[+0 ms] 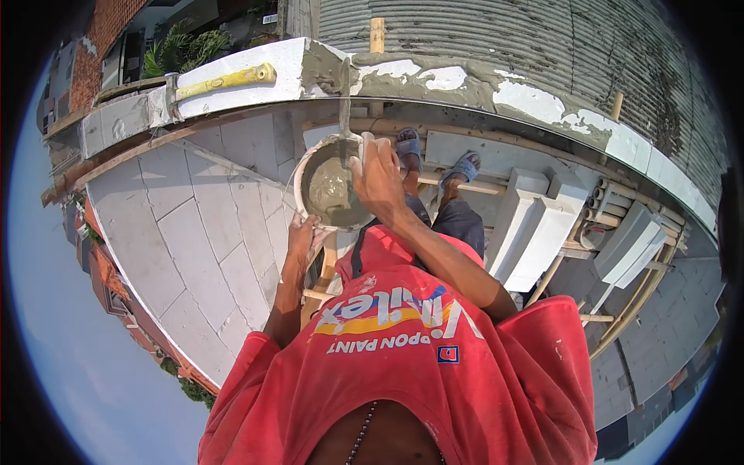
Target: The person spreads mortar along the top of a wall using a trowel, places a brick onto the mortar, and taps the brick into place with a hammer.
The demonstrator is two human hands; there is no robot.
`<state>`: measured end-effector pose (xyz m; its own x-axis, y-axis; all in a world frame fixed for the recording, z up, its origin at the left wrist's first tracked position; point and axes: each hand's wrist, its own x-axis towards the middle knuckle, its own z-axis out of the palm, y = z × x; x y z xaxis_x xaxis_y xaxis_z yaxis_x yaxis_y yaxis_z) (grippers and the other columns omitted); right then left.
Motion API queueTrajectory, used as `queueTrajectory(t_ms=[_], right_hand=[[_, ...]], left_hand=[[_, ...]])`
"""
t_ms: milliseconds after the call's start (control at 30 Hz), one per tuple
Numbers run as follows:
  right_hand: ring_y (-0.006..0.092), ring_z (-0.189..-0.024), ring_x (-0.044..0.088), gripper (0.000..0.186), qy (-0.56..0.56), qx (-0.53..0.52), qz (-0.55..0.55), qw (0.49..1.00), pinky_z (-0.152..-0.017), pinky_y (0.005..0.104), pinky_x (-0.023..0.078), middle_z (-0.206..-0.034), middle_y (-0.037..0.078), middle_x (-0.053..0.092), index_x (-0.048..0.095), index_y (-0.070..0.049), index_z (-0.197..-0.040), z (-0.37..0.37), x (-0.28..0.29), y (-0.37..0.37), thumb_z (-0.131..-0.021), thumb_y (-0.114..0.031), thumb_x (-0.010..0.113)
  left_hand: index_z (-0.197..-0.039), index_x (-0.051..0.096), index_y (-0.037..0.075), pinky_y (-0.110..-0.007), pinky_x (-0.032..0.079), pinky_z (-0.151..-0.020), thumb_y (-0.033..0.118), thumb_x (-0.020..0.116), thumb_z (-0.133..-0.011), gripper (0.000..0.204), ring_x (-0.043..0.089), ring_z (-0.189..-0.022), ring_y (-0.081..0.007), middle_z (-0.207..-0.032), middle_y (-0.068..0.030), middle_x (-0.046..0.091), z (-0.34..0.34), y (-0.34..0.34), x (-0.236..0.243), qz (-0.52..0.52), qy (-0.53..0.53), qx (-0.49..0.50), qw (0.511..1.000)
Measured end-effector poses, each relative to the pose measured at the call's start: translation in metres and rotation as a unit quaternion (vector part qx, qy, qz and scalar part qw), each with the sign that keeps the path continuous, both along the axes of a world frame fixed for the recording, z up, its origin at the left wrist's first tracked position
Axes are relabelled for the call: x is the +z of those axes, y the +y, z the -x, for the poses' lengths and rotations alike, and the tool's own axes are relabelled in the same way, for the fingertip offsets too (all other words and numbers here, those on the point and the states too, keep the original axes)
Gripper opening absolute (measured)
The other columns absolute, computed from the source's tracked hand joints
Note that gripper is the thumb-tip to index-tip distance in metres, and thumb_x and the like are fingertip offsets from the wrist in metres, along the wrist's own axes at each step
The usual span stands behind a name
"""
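A round, pale-rimmed bucket [299, 195] of wet grey mortar [335, 186] is held in front of my body. My left hand [304, 235] grips its lower left side, thumb near the rim. My right hand [378, 177] is closed at the bucket's right rim around the handle end of a narrow trowel [345, 105]; the handle itself is mostly hidden by the fingers. The trowel's mortar-coated blade points away from me, over the wall's edge. Grey mortar [473, 84] is spread unevenly along the top of the white block wall [639, 151].
A hammer with a yellow handle [225, 81] lies on the wall top at the left. Corrugated roofing [496, 35] lies beyond the wall. White blocks [535, 225] stand right of my sandalled feet [461, 167], among bamboo poles [612, 209]. A block wall [201, 225] rises at left.
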<state>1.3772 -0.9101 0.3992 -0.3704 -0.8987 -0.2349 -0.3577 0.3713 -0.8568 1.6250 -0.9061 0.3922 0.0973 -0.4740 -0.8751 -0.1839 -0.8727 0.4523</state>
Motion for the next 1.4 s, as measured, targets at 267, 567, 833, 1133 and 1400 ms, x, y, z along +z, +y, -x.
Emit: queueTrajectory(t_ms=[267, 567, 833, 1133, 1400], right_hand=[[0.0506, -0.097, 0.060, 0.075, -0.068, -0.003, 0.056, 0.996, -0.081, 0.0505, 0.054, -0.122, 0.032, 0.045, 0.023, 0.006, -0.152, -0.043, 0.057, 0.001, -0.091, -0.012, 0.063], [0.0396, -0.100, 0.063, 0.065, 0.004, 0.164, 0.087, 0.983, -0.083, 0.0433, 0.056, -0.119, 0.023, 0.053, 0.042, 0.004, -0.145, 0.027, 0.023, 0.113, -0.090, -0.017, 0.070], [0.0290, -0.109, 0.063, 0.055, -0.153, 0.013, -0.092, 0.984, -0.087, 0.0376, 0.052, -0.116, 0.019, 0.061, 0.047, -0.003, -0.141, 0.075, -0.016, 0.187, -0.093, -0.022, 0.067], [0.0396, -0.089, 0.071, 0.052, -0.122, -0.189, -0.332, 0.916, -0.079, 0.0455, 0.054, -0.091, 0.028, 0.069, 0.064, 0.000, -0.114, 0.084, -0.138, 0.226, -0.096, -0.048, 0.057], [0.0197, -0.081, 0.068, 0.054, -0.316, -0.575, -0.274, 0.703, -0.073, 0.0350, 0.054, -0.094, 0.012, 0.070, 0.063, -0.001, -0.124, 0.129, -0.230, 0.414, -0.100, -0.048, 0.053]], left_hand=[[-0.144, 0.042, 0.010, -0.039, 0.063, -0.079, 0.007, 0.051, -0.097, 0.048, 0.067, -0.104, -0.0250, -0.127, -0.0111, 0.060, -0.014, -0.007, -0.044, -0.016, 0.036, -0.038, 0.998], [-0.145, 0.033, 0.006, -0.046, 0.063, -0.084, 0.004, 0.051, -0.098, 0.051, 0.066, -0.105, -0.0300, -0.121, -0.0140, 0.058, 0.028, -0.017, -0.074, -0.058, 0.108, -0.046, 0.991], [-0.147, 0.033, 0.012, -0.043, 0.063, -0.086, -0.005, 0.050, -0.092, 0.060, 0.067, -0.100, -0.0270, -0.119, -0.0123, 0.060, 0.103, -0.023, -0.118, -0.080, 0.118, -0.166, 0.976], [-0.149, 0.026, 0.012, -0.047, 0.059, -0.094, -0.004, 0.047, -0.092, 0.062, 0.065, -0.111, -0.0308, -0.131, -0.0173, 0.054, 0.210, -0.002, -0.218, -0.134, 0.138, -0.317, 0.929], [-0.137, 0.037, 0.005, -0.045, 0.058, -0.097, 0.001, 0.053, -0.095, 0.045, 0.065, -0.107, -0.0314, -0.121, -0.0163, 0.056, 0.313, 0.039, -0.356, -0.180, 0.086, -0.413, 0.889]])
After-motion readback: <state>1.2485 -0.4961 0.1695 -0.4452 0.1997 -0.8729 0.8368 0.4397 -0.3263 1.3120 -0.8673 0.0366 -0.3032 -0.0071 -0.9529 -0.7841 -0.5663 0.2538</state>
